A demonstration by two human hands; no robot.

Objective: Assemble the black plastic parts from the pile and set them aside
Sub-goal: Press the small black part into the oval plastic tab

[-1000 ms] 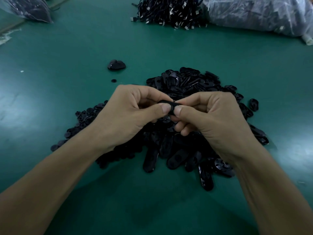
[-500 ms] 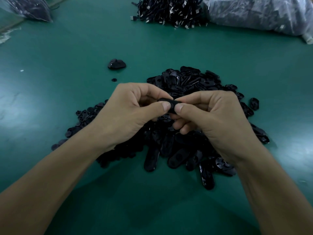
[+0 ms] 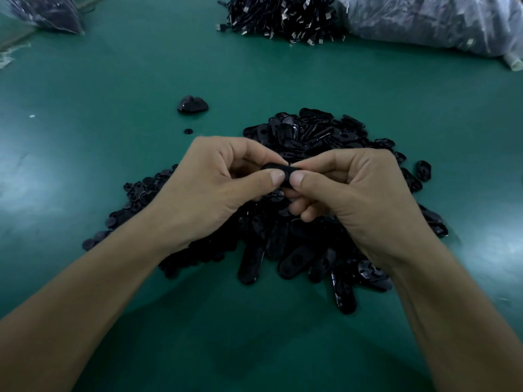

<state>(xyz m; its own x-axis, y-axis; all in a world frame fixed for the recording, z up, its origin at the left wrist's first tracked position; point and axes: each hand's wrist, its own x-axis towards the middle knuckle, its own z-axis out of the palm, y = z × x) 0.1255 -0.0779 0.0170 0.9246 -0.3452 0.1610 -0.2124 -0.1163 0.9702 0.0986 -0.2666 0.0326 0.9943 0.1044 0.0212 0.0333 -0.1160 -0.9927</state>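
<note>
Black plastic part (image 3: 278, 167), one, pinched in two grips, left hand (image 3: 215, 190) and right hand (image 3: 353, 199); one pile (image 3: 311, 137) beneath.

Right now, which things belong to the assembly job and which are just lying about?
In the job: left hand, right hand, black part pinched between them, pile of black parts, small separate heap.
Lying about: cable bundle, right plastic bag, left plastic bag.

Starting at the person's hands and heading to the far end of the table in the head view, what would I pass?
left hand and right hand together pinching one black part → small loose disc → small clump of black parts → heap of cables at the far edge.
</note>
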